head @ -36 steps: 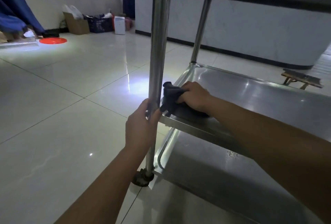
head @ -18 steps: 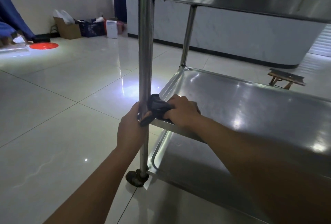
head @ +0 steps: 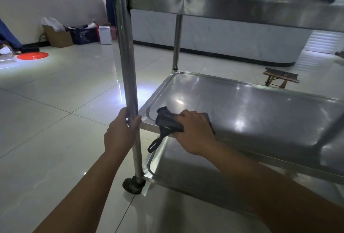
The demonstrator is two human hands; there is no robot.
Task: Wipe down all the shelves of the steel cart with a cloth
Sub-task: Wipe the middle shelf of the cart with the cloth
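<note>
Left hand (head: 119,136) grips the cart's post (head: 128,76); at its 3 o'clock, right hand (head: 195,132) clutches a dark cloth (head: 167,123) on the middle shelf (head: 260,110).

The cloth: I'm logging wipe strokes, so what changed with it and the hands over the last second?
The right hand slid the dark cloth to the near-left corner post, then back a little along the middle shelf; a strip now dangles over the front edge. The left hand kept gripping the post. The cart stayed put.
</note>
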